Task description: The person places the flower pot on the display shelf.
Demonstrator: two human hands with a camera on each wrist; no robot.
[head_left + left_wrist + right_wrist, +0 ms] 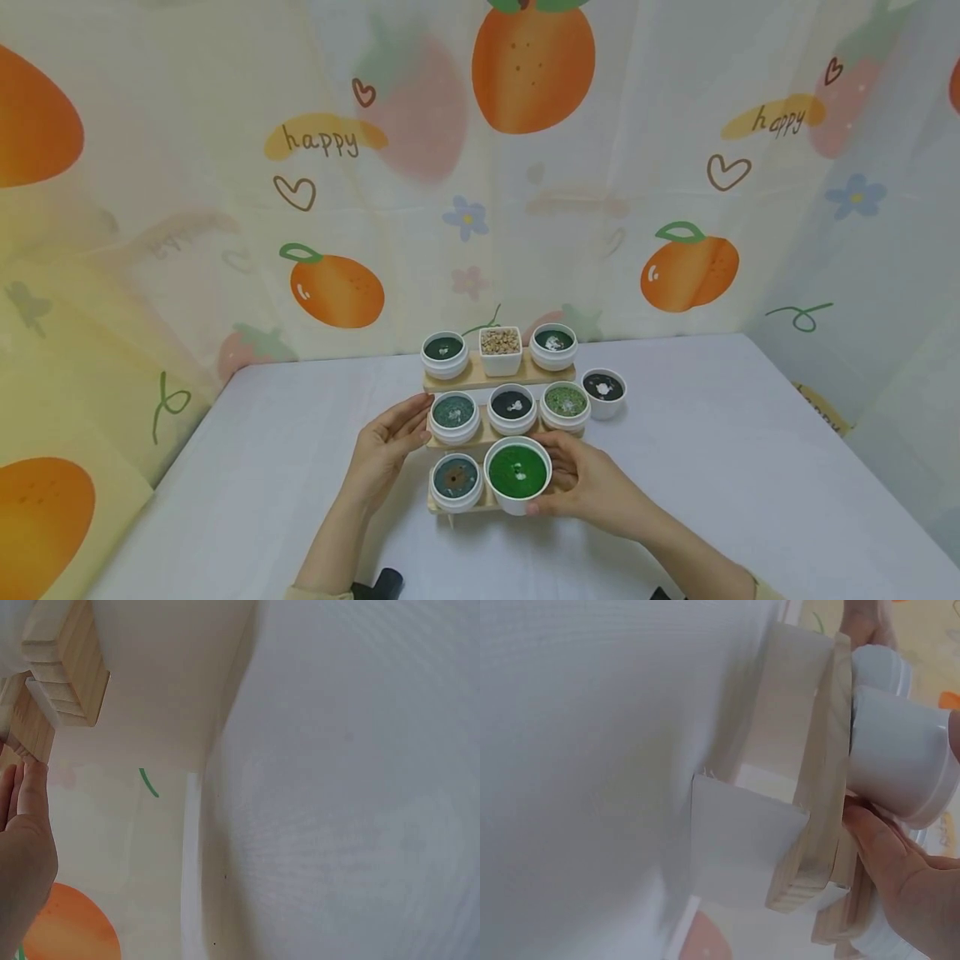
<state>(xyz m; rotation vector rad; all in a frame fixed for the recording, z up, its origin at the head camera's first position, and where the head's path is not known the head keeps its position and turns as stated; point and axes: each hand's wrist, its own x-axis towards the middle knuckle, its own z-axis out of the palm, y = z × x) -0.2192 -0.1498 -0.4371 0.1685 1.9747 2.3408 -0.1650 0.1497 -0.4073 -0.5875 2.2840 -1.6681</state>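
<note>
A stepped wooden stand (500, 381) holds small white round pots with coloured tops in three rows. My right hand (592, 487) grips a white cup with a bright green top (517, 472) at its right side, over the lowest step. In the right wrist view this cup (896, 754) is at the wooden step, touching or very near it. To its left is a pot with a blue-grey top and brown middle (456, 480). My left hand (384, 450) holds the middle step's left end, beside a teal-topped pot (453, 417); its fingertips meet the wood in the left wrist view.
A white cup with a dark top (603, 390) stands on the white cloth (712, 467) right of the stand. A square white pot of tan grains (501, 352) sits in the back row. A fruit-printed curtain (562, 275) hangs behind.
</note>
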